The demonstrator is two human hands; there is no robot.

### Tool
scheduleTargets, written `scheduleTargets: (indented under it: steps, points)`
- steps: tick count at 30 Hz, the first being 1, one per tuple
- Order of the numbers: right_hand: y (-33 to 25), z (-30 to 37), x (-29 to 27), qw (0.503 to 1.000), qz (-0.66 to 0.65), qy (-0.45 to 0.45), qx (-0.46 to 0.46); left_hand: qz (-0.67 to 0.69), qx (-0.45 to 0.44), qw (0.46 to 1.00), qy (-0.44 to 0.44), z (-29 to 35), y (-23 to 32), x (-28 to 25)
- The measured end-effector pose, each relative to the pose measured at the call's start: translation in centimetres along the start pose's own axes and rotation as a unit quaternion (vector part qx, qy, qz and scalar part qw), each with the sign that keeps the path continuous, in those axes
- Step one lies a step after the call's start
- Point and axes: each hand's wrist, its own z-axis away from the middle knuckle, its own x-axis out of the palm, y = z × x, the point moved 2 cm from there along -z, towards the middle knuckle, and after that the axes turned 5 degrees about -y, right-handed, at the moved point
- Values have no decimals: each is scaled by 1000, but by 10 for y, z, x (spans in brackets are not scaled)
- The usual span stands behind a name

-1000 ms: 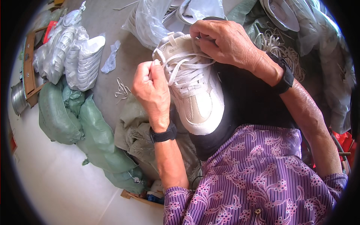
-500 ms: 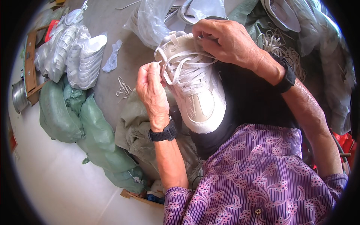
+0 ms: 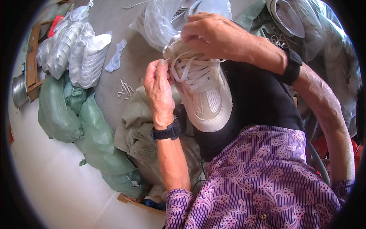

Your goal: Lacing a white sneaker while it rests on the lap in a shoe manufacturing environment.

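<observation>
White shoe (image 3: 203, 91) at upper centre of the frame: I see the left hand (image 3: 158, 91) pinching its edge, while the right hand (image 3: 211, 36) bends over its top — whether clenched, I cannot tell.

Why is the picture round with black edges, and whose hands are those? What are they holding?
There's no robot here, just a person's two bare hands. The camera sits on their head and looks down; its very wide lens makes the round edges. The left hand is on the picture's left, the right hand on its right. They have a white shoe over the lap, toe toward the patterned purple shirt. The left fingers seem to pinch one of the laces; the right hand hides what its fingers do. Thin strings lie on the grey floor, with green sacks and plastic-wrapped white things nearby.
</observation>
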Motion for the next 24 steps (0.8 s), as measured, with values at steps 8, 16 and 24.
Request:
scheduleTargets:
  steps: [8,16,24]
  points:
    - [-8,-21,24,994,74,-84,14,49,-29,998,-26,-3,-9,-5]
    - [-14,-27,30,995,39,-86,34,47,-36,997,-52,-3,-9,-6]
    - [-11,-32,31,991,-45,-117,45,26,-35,996,-78,-3,-7,-7]
